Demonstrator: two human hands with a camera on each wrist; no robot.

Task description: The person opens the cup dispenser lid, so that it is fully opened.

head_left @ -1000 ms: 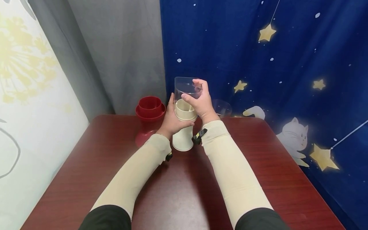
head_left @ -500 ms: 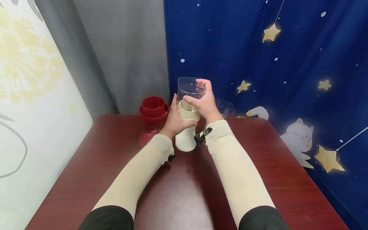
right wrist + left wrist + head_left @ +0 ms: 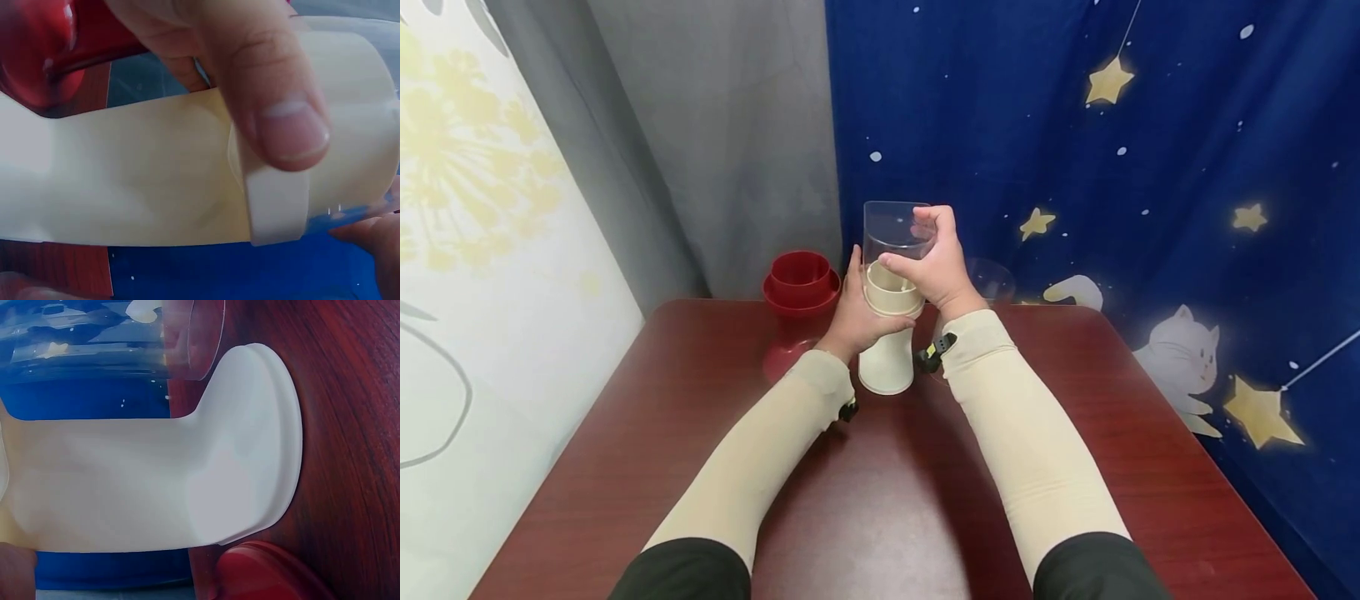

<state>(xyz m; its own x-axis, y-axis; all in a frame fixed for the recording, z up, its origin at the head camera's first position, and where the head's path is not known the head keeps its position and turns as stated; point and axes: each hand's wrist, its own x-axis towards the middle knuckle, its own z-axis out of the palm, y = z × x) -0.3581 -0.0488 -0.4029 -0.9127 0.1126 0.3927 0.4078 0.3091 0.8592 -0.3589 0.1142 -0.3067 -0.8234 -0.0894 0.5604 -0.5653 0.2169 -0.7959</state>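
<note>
A cream pedestal stand (image 3: 886, 367) with a flared foot stands upright on the table. My left hand (image 3: 861, 321) grips it under its raised collar, the thumb (image 3: 269, 106) lying across the ring in the right wrist view. A clear plastic cylinder (image 3: 891, 218) sits upright around the stand's cup-shaped top (image 3: 356, 125). Around the upper wall of that cylinder, my right hand (image 3: 946, 262) curls with thumb in front and fingers near the rim. Whether the cylinder's lower edge is fully against the collar, I cannot tell.
A red stand (image 3: 801, 283) of similar shape is left of the cream one, partly behind my left hand. Another clear cylinder (image 3: 106, 350) stands on the table just right of the cream stand. Curtains hang behind the brown table's (image 3: 1075, 417) far edge.
The whole head view shifted slightly between the oldest frame and the later ones. Both hands keep their hold; the right wrist has moved slightly to the right. The cylinder stays in place on the stand.
</note>
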